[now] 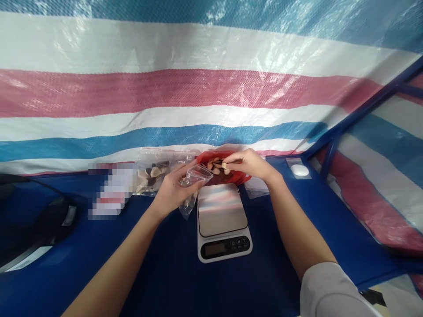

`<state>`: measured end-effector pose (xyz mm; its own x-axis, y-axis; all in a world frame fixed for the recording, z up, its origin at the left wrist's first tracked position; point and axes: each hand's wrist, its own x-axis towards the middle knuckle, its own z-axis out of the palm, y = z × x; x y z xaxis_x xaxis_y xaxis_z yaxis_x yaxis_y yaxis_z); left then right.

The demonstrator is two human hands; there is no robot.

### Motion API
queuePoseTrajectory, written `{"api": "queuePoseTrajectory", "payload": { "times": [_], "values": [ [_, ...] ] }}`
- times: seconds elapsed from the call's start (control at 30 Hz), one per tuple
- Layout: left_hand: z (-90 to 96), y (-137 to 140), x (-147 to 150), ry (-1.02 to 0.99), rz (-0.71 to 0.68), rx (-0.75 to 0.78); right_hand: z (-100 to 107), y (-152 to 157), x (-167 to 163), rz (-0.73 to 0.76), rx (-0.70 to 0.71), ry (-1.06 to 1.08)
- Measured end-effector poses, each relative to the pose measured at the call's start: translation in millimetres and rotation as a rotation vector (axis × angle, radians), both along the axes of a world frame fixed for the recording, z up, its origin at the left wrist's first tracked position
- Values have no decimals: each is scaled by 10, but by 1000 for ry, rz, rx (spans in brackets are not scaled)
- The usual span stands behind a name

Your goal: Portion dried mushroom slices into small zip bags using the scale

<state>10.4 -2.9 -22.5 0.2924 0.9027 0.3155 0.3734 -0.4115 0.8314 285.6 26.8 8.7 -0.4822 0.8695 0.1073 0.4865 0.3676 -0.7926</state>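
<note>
My left hand (175,187) is closed around a small clear plastic bag (197,175), its mouth spread toward the right. Between the fingertips of my right hand (253,164) is a pale dried slice (224,165), held over a red plastic bag (238,176). Inside that red bag lie several brownish dried slices (215,167), whose exact kind I cannot make out. Just in front of the bags stands a white kitchen scale (223,211) with a shiny metal plate; nothing rests on the plate, and its display looks dark.
Behind my left hand lie clear zip bags (152,176) of pale and dark slices. A blurred-out paper (114,191) and a black bag (42,220) are farther left. At right, a white oval object (299,170) sits on clear plastic. Striped sheeting (198,88) walls the blue table (165,273).
</note>
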Motion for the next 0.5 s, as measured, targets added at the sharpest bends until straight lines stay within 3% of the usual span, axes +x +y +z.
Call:
{"api": "queuePoseTrajectory", "payload": {
  "times": [0.33,0.5],
  "values": [
    [24,-90,110,14,-35,1,220,-187,-180,12,11,290],
    [90,-141,181,6,-77,54,346,-320,-336,92,101,206]
  ]
}}
